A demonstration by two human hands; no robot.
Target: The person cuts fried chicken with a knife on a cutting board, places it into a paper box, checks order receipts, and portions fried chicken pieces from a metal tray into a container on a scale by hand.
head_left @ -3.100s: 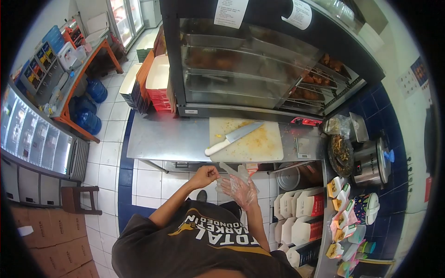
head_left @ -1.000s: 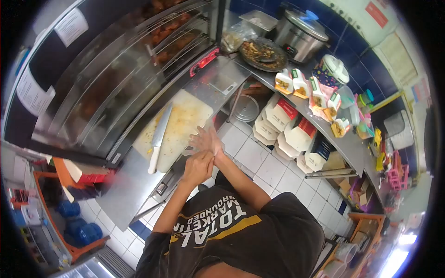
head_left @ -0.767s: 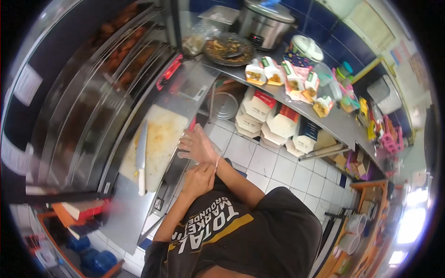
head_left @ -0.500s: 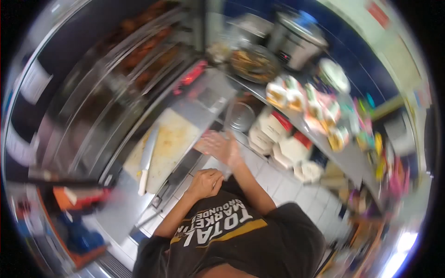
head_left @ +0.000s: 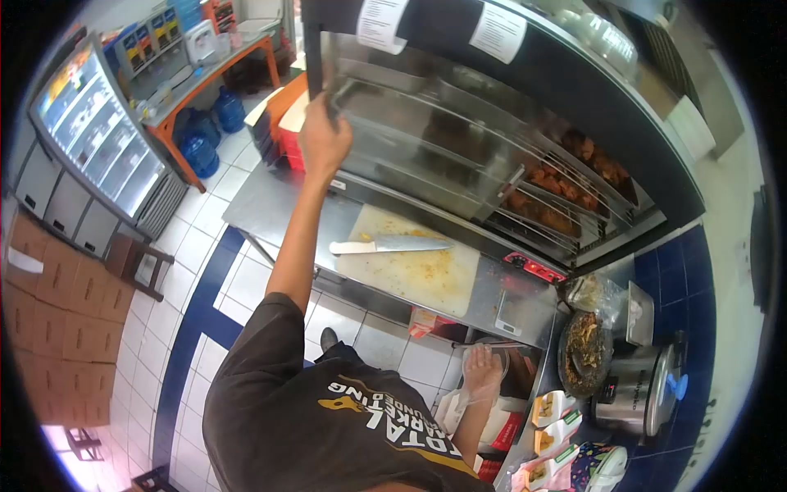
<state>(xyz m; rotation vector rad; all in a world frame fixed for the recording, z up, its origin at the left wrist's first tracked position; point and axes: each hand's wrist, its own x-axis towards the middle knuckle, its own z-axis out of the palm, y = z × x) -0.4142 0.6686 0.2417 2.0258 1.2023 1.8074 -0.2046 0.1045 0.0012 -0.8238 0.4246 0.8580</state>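
Note:
My left hand (head_left: 325,139) is raised to the left end of a heated display cabinet, fingers wrapped round the edge of its sliding glass door (head_left: 402,139). Trays of browned chicken pieces (head_left: 561,189) show at the cabinet's right end. My right hand (head_left: 482,375) wears a clear plastic glove, fingers stretched out, holding nothing. It hovers low beside the steel counter (head_left: 270,205). On the counter, a white-handled knife (head_left: 402,244) lies across a stained white cutting board (head_left: 393,279), between my two hands.
A small scale (head_left: 518,312) sits right of the board. On the right-hand shelf are a dish of dark food (head_left: 584,353), a steel cooker (head_left: 635,389) and several filled food boxes (head_left: 548,410). A drinks fridge (head_left: 102,131) and stacked cartons (head_left: 65,287) stand left.
The view has swung left. My left hand has gone from a closed fist near my right hand up to the cabinet door. My gloved right hand is now apart, by the shelf side.

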